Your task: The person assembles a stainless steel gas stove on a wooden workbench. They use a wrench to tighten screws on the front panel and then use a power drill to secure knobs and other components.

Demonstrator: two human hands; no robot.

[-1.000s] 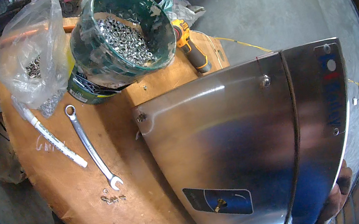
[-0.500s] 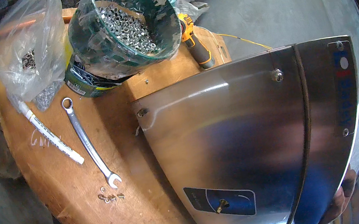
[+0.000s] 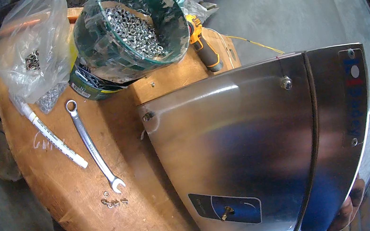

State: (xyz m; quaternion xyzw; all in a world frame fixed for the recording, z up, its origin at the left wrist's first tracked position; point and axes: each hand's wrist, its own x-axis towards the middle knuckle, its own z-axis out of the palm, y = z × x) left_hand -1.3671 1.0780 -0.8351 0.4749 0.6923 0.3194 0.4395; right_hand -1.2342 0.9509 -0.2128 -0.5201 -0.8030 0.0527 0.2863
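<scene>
- Worktop (image 3: 76,203) is stretching toward 8 o'clock.
- Panel (image 3: 233,151) is lying at 4 o'clock, seemingly being steadied; next move is probably calling for a firm edge grip.
- Right hand (image 3: 346,209) is touching its edge, grip unclear; left hand isn't showing, state untellable.

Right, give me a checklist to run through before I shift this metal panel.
1. Right hand at the panel's right edge: ok. How firmly it grips: cannot tell.
2. Left hand placed: cannot tell; it is out of view.
3. Wrench clear of the panel: ok; it lies apart, to the left on the wooden table.
4. Loose fasteners put away: not ok; they lie bunched near the wrench's open end.
5. Bucket of nuts steadily supported: cannot tell; its base is hidden.
</scene>
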